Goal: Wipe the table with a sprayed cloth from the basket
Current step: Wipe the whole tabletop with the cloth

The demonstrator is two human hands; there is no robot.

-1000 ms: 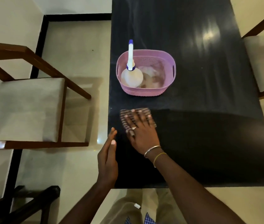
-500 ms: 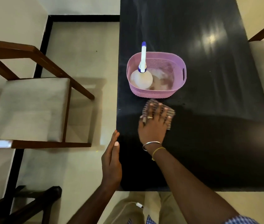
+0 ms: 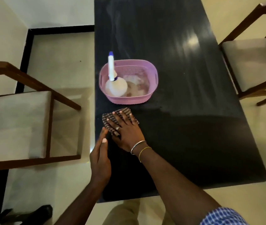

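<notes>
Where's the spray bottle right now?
Head view: the spray bottle sits in the left part of the pink basket on the black table, just beyond the cloth that the right hand presses flat.

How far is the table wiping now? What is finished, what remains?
Done: the cloth is out of the basket, and the spray bottle stands inside it. In hand: the right hand presses the cloth flat on the table near its left edge, in front of the basket; the left hand is open beside it. Left: probably the far end, where hazy streaks show, and the right side.
</notes>
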